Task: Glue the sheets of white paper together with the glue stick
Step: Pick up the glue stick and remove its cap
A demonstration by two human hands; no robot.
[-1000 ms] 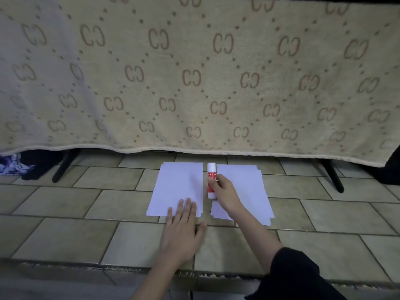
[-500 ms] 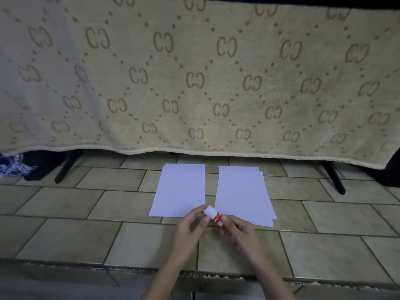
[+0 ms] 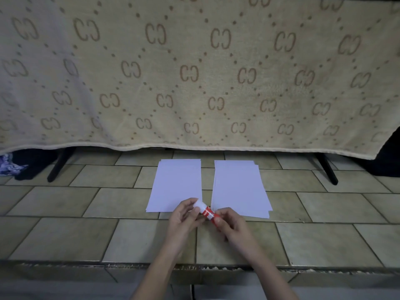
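Two lots of white paper lie side by side on the tiled floor: a left sheet (image 3: 176, 184) and a right stack (image 3: 239, 187) with slightly fanned edges. Just in front of the gap between them I hold a red-and-white glue stick (image 3: 206, 211), tilted, white cap toward the upper left. My left hand (image 3: 186, 217) pinches the white cap with fingers and thumb. My right hand (image 3: 230, 223) grips the red body at its lower end. Both hands hover over the near edges of the papers.
A beige patterned blanket (image 3: 194, 72) hangs over a rack behind the papers, and its dark legs (image 3: 58, 167) (image 3: 328, 169) stand on the floor at left and right. A tiled step edge (image 3: 194, 266) runs across the foreground. Dark cloth (image 3: 26, 165) lies at far left.
My right hand lifted the glue stick from between the papers and brought it toward me. My left hand left the left sheet and took hold of the cap.
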